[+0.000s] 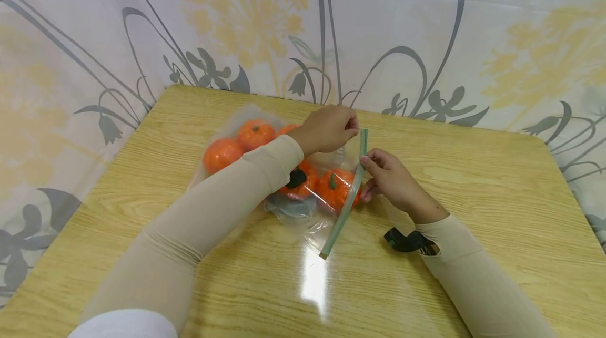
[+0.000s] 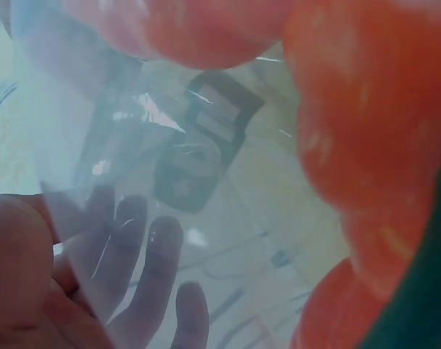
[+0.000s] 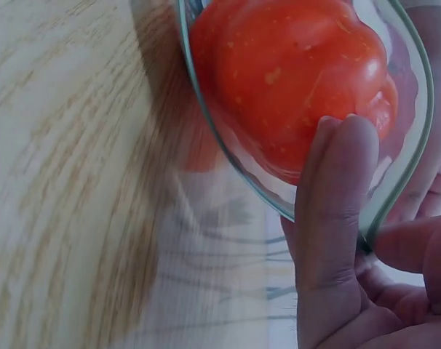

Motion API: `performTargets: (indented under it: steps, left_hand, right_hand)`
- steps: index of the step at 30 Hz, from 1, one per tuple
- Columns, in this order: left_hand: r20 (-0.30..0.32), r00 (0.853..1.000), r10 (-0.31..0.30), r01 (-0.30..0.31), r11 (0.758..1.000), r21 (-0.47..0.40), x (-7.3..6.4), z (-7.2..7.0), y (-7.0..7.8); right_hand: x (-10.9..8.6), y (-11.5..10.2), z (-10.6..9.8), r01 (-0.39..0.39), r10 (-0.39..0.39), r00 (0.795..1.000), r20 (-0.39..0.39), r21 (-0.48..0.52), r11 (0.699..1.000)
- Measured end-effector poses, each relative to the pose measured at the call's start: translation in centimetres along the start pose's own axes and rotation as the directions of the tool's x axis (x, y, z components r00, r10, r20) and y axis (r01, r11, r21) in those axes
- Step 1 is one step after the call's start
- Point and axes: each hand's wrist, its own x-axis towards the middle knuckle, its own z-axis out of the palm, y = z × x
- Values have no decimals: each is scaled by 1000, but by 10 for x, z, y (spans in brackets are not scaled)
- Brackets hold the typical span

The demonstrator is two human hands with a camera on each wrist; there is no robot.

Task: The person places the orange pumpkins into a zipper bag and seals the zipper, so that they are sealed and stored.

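Observation:
A clear zip bag [image 1: 289,214] lies on the table with several orange toy pumpkins [image 1: 255,134] inside. Its green zip strip [image 1: 347,206] runs along the mouth at the right. My left hand [image 1: 331,127] reaches over the bag and pinches its far side, fingers [image 2: 162,262] showing through the film in the left wrist view. My right hand [image 1: 393,180] holds the mouth near the strip's far end, thumb on the strip. In the right wrist view the mouth gapes around an orange pumpkin [image 3: 293,80], with a right finger [image 3: 340,174] in front of it.
The bag rests on a glossy wood-grain table [image 1: 497,196]. A flower-patterned cloth [image 1: 369,12] hangs behind the table's far edge. Black wrist devices [image 1: 407,241] sit on both forearms; the left forearm crosses above the bag and hides part of it.

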Motion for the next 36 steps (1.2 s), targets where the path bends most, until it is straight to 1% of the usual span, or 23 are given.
performTargets:
  steps: [4,8,11,14,18,20,23,25,30,36]
  left_hand:
    - [16,1000,-3,3,999,-32,-1,0,-1]
    - [17,1000,-6,7,999,-37,-1,1,-1]
    - [19,1000,-8,8,999,-34,-1,1,0]
    - [19,1000,-5,5,999,-32,0,2,1]
    - [-21,1000,7,-8,1000,-28,0,0,1]
    - [-50,999,0,-1,1000,-19,0,-2,2]
    - [-72,997,-23,23,1000,-6,1,-5,1]
    - [-73,996,-45,46,999,5,1,-8,0]
    - [-86,991,-104,105,994,11,4,-15,-4]
    - [-117,979,-169,174,984,34,7,-19,-9]
  right_hand:
    - [1,1,0,-15,16,1000,-23,13,1000]
    - [1,1,0,-18,19,999,-38,21,1000]
    - [0,1,-1,-16,16,999,-34,21,1000]
    - [-1,1,-2,-13,13,1000,-20,1,1000]
    - [-1,-1,-1,-3,2,1000,-7,-52,999]
    - [-2,-2,0,5,-5,1000,-2,-81,997]
    - [-2,-4,1,8,-8,1000,-1,-117,993]
    - [-2,-5,1,10,-9,1000,4,-122,992]
    - [-3,-6,2,19,-17,1000,21,-105,994]
    - [-5,-6,3,22,-17,998,59,-91,996]
